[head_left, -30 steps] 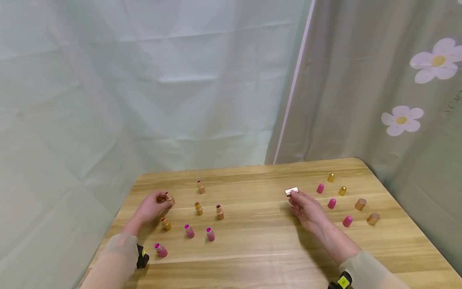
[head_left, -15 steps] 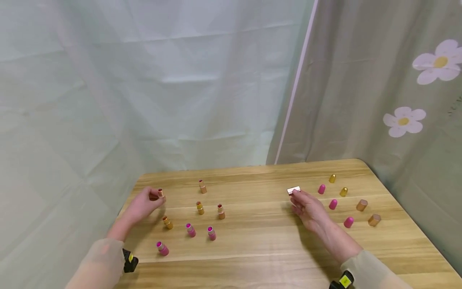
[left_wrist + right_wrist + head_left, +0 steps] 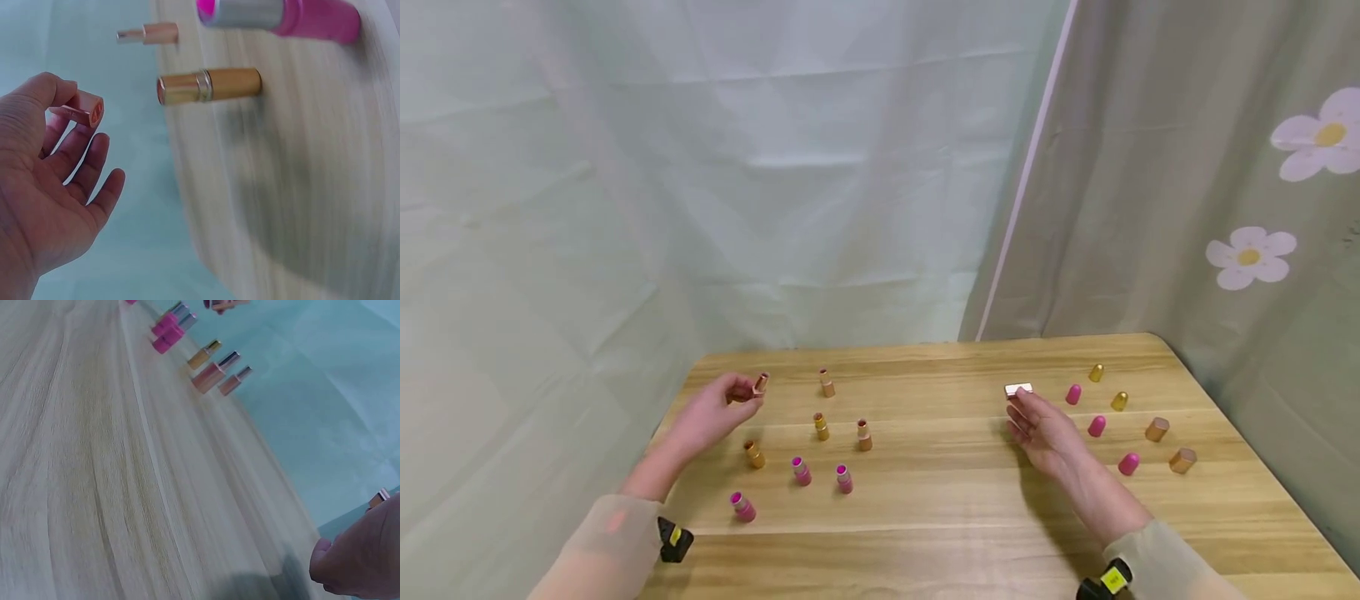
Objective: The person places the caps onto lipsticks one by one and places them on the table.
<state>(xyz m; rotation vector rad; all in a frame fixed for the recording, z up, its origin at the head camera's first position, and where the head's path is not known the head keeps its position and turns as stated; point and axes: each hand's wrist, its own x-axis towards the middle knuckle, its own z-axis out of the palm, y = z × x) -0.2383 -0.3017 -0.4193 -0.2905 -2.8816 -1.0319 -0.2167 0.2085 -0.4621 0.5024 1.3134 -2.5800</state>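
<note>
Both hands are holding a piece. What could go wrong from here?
The left hand holds the rose-gold tube in a pinch, so it might slip. Lowering or sweeping that hand could topple the nearby gold tube, standing uncapped. Drawing back the right hand, which holds a shiny cap, might knock over a pink cap beside that arm.

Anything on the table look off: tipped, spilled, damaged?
Nothing stands out. Uncapped lipstick tubes stand at the left of the table, loose caps at its right; no spill or toppled piece visible. One rose-gold tube leans, but the left hand has it in its grip. Scratches would be too small to tell.
</note>
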